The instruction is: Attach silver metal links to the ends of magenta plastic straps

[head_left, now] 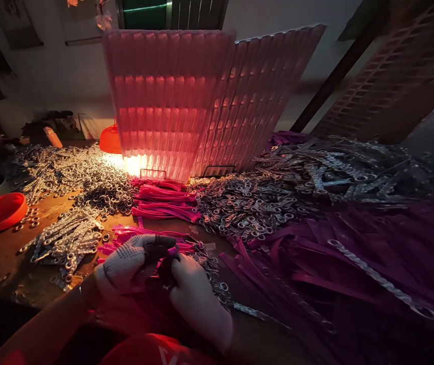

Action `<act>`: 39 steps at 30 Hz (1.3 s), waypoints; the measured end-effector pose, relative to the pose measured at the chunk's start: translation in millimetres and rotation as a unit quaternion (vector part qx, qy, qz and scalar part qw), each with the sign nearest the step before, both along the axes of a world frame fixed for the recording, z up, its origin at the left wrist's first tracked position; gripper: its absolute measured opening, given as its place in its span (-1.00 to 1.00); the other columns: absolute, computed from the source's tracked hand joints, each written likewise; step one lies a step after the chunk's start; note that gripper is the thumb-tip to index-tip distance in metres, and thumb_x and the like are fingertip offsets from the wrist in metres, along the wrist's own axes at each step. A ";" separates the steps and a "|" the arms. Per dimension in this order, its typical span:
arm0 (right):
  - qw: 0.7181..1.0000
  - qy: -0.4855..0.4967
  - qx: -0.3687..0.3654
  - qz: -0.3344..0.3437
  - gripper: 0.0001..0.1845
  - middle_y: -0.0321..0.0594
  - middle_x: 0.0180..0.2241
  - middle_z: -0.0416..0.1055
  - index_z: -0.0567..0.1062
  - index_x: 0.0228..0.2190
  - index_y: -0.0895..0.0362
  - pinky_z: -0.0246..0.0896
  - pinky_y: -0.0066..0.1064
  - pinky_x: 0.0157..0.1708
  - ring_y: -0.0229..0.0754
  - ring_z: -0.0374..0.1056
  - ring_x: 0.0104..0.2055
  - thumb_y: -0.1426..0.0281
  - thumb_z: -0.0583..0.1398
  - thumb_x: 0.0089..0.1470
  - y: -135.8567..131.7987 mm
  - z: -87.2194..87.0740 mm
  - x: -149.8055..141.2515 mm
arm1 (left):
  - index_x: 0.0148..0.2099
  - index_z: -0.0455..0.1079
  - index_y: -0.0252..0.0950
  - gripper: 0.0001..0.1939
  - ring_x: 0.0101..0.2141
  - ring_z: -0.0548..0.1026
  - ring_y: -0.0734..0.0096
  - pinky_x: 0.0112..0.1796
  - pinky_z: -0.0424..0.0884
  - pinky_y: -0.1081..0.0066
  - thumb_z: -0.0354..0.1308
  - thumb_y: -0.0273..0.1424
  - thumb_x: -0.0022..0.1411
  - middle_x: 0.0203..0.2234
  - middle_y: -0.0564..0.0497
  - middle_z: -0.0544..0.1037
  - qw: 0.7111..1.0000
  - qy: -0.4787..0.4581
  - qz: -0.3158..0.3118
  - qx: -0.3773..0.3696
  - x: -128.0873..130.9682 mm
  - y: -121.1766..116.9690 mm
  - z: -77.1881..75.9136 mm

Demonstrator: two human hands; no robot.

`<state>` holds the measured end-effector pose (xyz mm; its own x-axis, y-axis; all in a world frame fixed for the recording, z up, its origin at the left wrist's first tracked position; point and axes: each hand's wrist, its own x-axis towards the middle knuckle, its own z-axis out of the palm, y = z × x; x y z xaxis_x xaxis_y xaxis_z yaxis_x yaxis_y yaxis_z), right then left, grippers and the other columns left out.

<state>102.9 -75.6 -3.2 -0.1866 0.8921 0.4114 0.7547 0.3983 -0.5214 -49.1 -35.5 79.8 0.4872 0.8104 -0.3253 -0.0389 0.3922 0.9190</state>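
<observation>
the left hand (125, 258) and right hand (196, 286) meet, their grip clenched around a pink strip (173, 250).

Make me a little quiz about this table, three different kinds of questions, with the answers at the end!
1. True or false: the red bowl sits left of the ridged panels.
2. What colour are the strips piled just in front of those panels? A green, B pink, C yellow.
3. Fill in: the left hand wears a dotted ____.

Key: 1 true; 2 B; 3 glove.
</observation>
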 end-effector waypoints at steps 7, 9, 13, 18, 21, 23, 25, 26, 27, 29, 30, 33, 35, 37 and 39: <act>1.000 0.001 -0.003 0.024 -0.74 -0.16 -0.37 0.43 0.48 -0.45 0.13 0.11 -0.40 -0.38 -0.16 0.28 -0.34 0.65 0.09 -0.17 -9.4 -0.6 -0.7 | -0.17 0.52 -0.39 -0.67 -0.62 0.31 0.59 -0.59 0.17 0.56 0.35 -0.33 0.01 -0.54 -0.03 0.51 0.999 -0.033 -0.013 0.005 -2.0 -6.8 -8.4; 0.999 0.015 0.002 0.040 -0.71 -0.14 -0.31 0.44 0.50 -0.43 0.12 0.17 -0.38 -0.34 -0.14 0.31 -0.28 0.66 0.10 -0.17 -15.3 3.9 4.0 | -0.20 0.50 -0.39 -0.68 -0.70 0.18 0.66 -0.66 0.06 0.57 0.35 -0.30 0.02 -0.64 0.05 0.43 0.999 -0.046 0.006 0.004 -3.2 -6.6 -10.6; 0.994 0.082 0.058 0.030 -0.56 -0.09 -0.15 0.45 0.51 -0.13 0.10 0.26 -0.27 -0.17 -0.07 0.34 -0.12 0.63 0.14 -0.07 -26.4 16.2 21.5 | -0.23 0.43 -0.34 -0.70 -0.77 -0.03 0.72 -0.74 -0.14 0.56 0.25 -0.20 0.14 -0.69 0.17 0.30 0.998 -0.059 0.014 -0.017 -6.2 -8.2 -16.9; 0.997 0.033 0.067 -0.009 -0.65 -0.15 -0.35 0.46 0.51 -0.25 0.11 0.23 -0.34 -0.30 -0.12 0.34 -0.28 0.64 0.09 -0.04 -32.6 25.1 33.6 | -0.37 0.36 -0.34 -0.70 -0.73 0.03 0.70 -0.70 -0.09 0.58 0.16 -0.19 0.21 -0.69 0.18 0.22 0.997 0.003 0.005 0.071 -0.5 -23.5 -28.3; 0.994 -0.078 0.058 -0.048 -0.72 -0.13 -0.40 0.43 0.48 -0.43 0.16 0.14 -0.37 -0.36 -0.13 0.30 -0.35 0.70 0.09 -0.14 -38.9 25.1 28.3 | -0.45 0.32 -0.37 -0.67 -0.62 0.15 0.65 -0.60 0.06 0.58 0.19 -0.20 0.18 -0.62 0.12 0.29 0.990 0.048 -0.017 0.131 3.7 -35.2 -29.8; 0.982 -0.160 0.070 -0.072 -0.74 -0.13 -0.43 0.40 0.45 -0.50 0.16 0.05 -0.36 -0.41 -0.14 0.26 -0.39 0.72 0.09 -0.16 -45.9 23.9 23.1 | -0.42 0.35 -0.38 -0.69 -0.56 0.18 0.62 -0.55 0.11 0.57 0.20 -0.21 0.16 -0.56 0.09 0.34 0.984 0.071 -0.031 0.161 5.0 -41.0 -29.5; 0.966 -0.224 0.100 -0.083 -0.75 -0.13 -0.44 0.39 0.43 -0.53 0.15 -0.04 -0.33 -0.44 -0.15 0.21 -0.43 0.71 0.10 -0.12 -53.3 22.5 20.0 | -0.40 0.36 -0.37 -0.70 -0.56 0.16 0.61 -0.54 0.09 0.55 0.19 -0.21 0.17 -0.57 0.11 0.32 0.976 0.110 -0.050 0.180 5.7 -44.4 -29.8; 0.959 -0.244 0.118 -0.085 -0.76 -0.12 -0.46 0.38 0.42 -0.55 0.14 -0.08 -0.32 -0.46 -0.15 0.18 -0.45 0.71 0.10 -0.09 -56.5 21.7 19.8 | -0.42 0.35 -0.37 -0.69 -0.56 0.15 0.60 -0.54 0.08 0.54 0.17 -0.21 0.19 -0.59 0.12 0.30 0.969 0.135 -0.065 0.198 6.0 -45.3 -30.6; 0.953 -0.258 0.135 -0.085 -0.75 -0.12 -0.47 0.37 0.42 -0.56 0.14 -0.12 -0.31 -0.47 -0.15 0.16 -0.46 0.70 0.10 -0.06 -59.0 20.8 20.4 | -0.44 0.34 -0.36 -0.68 -0.56 0.16 0.59 -0.54 0.07 0.53 0.14 -0.21 0.21 -0.61 0.12 0.30 0.957 0.162 -0.084 0.227 6.7 -45.7 -31.8; 0.945 -0.271 0.164 -0.086 -0.74 -0.12 -0.50 0.35 0.40 -0.58 0.14 -0.17 -0.30 -0.48 -0.16 0.13 -0.47 0.69 0.10 -0.03 -62.2 18.6 23.6 | -0.45 0.36 -0.35 -0.68 -0.54 0.22 0.55 -0.51 0.10 0.51 0.07 -0.24 0.27 -0.59 0.09 0.36 0.914 0.216 -0.122 0.321 8.8 -45.7 -35.5; 0.942 -0.272 0.171 -0.092 -0.73 -0.12 -0.50 0.34 0.40 -0.58 0.13 -0.18 -0.29 -0.48 -0.15 0.13 -0.47 0.69 0.09 -0.02 -63.1 17.2 25.6 | -0.42 0.39 -0.35 -0.70 -0.51 0.27 0.51 -0.48 0.14 0.50 0.05 -0.27 0.29 -0.56 0.07 0.41 0.885 0.243 -0.135 0.374 10.3 -45.5 -38.0; 0.941 -0.267 0.165 -0.124 -0.73 -0.12 -0.51 0.34 0.39 -0.59 0.13 -0.19 -0.29 -0.47 -0.14 0.13 -0.47 0.68 0.08 -0.01 -64.0 11.8 29.6 | -0.27 0.47 -0.33 -0.75 -0.42 0.42 0.38 -0.38 0.24 0.44 0.01 -0.34 0.31 -0.41 -0.03 0.55 0.810 0.303 -0.150 0.478 15.1 -46.1 -46.9; 0.944 -0.262 0.142 -0.141 -0.74 -0.12 -0.51 0.34 0.39 -0.58 0.13 -0.19 -0.29 -0.48 -0.15 0.14 -0.48 0.67 0.08 -0.02 -63.6 8.2 30.0 | -0.18 0.48 -0.32 -0.75 -0.35 0.48 0.32 -0.31 0.30 0.41 0.01 -0.33 0.32 -0.32 -0.06 0.59 0.811 0.296 -0.141 0.484 17.2 -47.4 -53.5; 0.950 -0.257 0.116 -0.134 -0.76 -0.14 -0.52 0.34 0.39 -0.57 0.13 -0.19 -0.30 -0.48 -0.16 0.15 -0.50 0.67 0.09 -0.06 -61.9 5.3 29.9 | -0.14 0.49 -0.32 -0.72 -0.30 0.49 0.31 -0.27 0.33 0.41 0.00 -0.29 0.33 -0.28 -0.06 0.60 0.847 0.262 -0.111 0.448 18.0 -48.9 -59.5; 0.957 -0.248 0.101 -0.115 -0.77 -0.16 -0.52 0.36 0.40 -0.56 0.13 -0.17 -0.30 -0.48 -0.17 0.16 -0.51 0.68 0.09 -0.13 -58.6 3.3 30.3 | -0.12 0.49 -0.34 -0.71 -0.29 0.49 0.32 -0.25 0.36 0.42 0.00 -0.29 0.34 -0.26 -0.06 0.60 0.874 0.241 -0.092 0.412 18.2 -49.6 -63.7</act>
<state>133.2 -134.3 0.0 -0.2116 0.8442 0.4925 0.9690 0.2469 -0.0068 -30.9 -85.1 16.1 0.6019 0.7883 0.1278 0.4251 -0.4517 0.7843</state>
